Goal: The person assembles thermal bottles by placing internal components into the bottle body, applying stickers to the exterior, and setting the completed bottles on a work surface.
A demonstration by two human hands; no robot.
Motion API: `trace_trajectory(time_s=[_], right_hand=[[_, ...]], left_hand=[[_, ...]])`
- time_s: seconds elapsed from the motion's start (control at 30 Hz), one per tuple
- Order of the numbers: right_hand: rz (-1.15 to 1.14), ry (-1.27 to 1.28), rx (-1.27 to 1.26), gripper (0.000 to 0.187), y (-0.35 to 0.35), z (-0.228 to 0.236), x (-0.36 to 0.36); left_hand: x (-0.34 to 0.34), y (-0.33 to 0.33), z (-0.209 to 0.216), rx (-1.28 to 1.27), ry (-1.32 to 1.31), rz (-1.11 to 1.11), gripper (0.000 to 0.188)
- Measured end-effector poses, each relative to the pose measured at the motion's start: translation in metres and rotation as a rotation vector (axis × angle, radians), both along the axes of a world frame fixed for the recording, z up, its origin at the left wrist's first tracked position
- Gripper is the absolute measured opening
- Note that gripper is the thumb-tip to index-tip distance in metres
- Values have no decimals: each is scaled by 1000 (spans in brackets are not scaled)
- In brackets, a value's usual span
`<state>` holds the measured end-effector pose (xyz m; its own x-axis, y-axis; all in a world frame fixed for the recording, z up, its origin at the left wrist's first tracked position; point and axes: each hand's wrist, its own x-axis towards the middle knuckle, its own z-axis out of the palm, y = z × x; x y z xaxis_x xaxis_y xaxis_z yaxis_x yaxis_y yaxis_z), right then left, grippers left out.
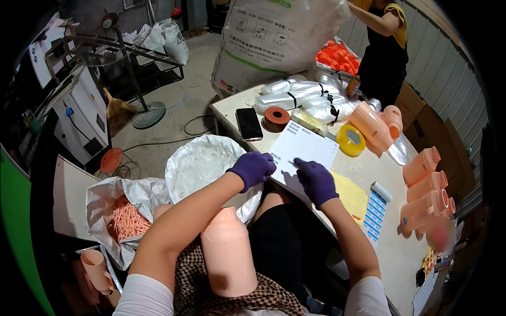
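Observation:
A pink plastic bottle-shaped body rests upright on my lap between my forearms. My left hand, in a purple glove, is closed beside the left edge of a white sticker sheet; anything between its fingertips is too small to make out. Over the sheet's lower part, my right hand, also gloved in purple, has its forefinger stretched out and seems to hold nothing. A few small printed labels are left along the sheet's left side. Beneath the right hand's wrist, a yellow sheet lies on the table.
Tape rolls, a phone, plastic-wrapped bundles and pink bottles occupy the table. Left of my knees stand a white-lined bin and a sack of pink pieces. Another person stands beyond the table.

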<state>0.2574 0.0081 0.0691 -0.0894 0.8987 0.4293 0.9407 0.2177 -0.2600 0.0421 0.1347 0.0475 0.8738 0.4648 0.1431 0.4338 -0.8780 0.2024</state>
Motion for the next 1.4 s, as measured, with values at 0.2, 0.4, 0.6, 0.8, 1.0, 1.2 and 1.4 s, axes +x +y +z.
trace_trajectory(time_s=[0.2,0.4,0.6,0.8,1.0,1.2,1.4], right_hand=[[31,-21,-7,32,19,-36,2],[29,-4,-28,26,30,-35,16],[117,-49,-23,29,37,-26,25],[97,12,-16,14,50,-29,26],[194,-176,35,25,57,-20,16],[148,112,-52,35,70,-9,30],[419,-273,406,56,-45,45,-50]], left_hand=[[4,-4,-15,63,-145,-30,14],[-1,-3,-15,41,-156,-27,21],[-3,-4,-18,-38,-188,-4,13],[3,-8,-17,-54,-229,-12,13],[2,-5,-17,-19,-136,23,18],[6,-4,2,-98,-14,-15,14],[-82,-55,35,-232,-720,248,41]])
